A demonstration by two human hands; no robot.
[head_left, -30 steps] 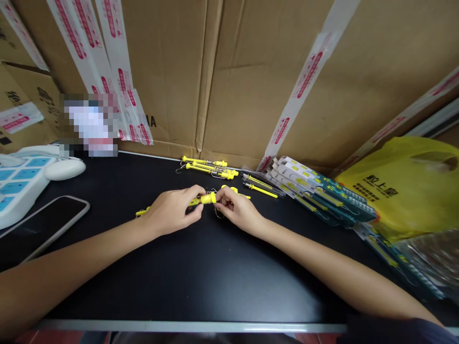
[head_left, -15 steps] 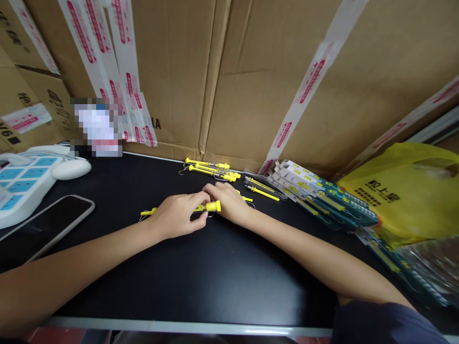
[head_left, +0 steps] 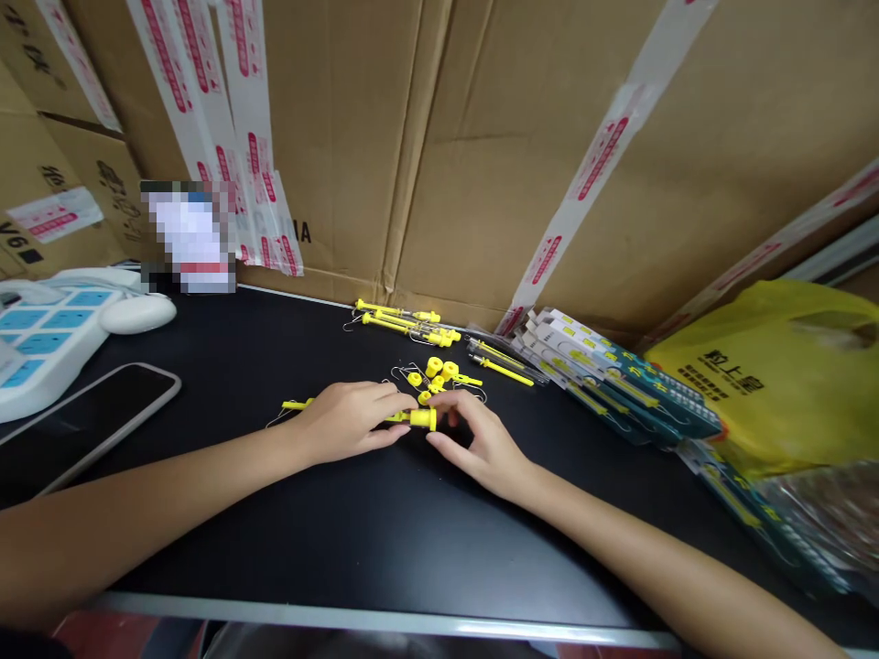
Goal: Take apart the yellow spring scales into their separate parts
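Note:
A yellow hook tool (head_left: 422,419) lies across my left hand (head_left: 357,419), whose fingers are closed around it; its thick cap points right and its thin end with a wire hook comes out at the left. My right hand (head_left: 477,441) is beside the cap, thumb and fingers apart. Just behind the hands is a small heap of loose yellow caps and wire parts (head_left: 439,373). Farther back, several yellow hook tools (head_left: 405,322) lie side by side near the cardboard.
Carded packs (head_left: 604,371) and a yellow bag (head_left: 775,366) stand at the right. At the left are a phone (head_left: 89,430), a white power strip (head_left: 55,334) and a white oval object (head_left: 139,314). A cardboard wall (head_left: 330,137) rises behind the black table (head_left: 309,540).
My right hand has moved right and toward the table's front, away from my left hand, and its fingers have parted. The heap of caps behind it has come into view.

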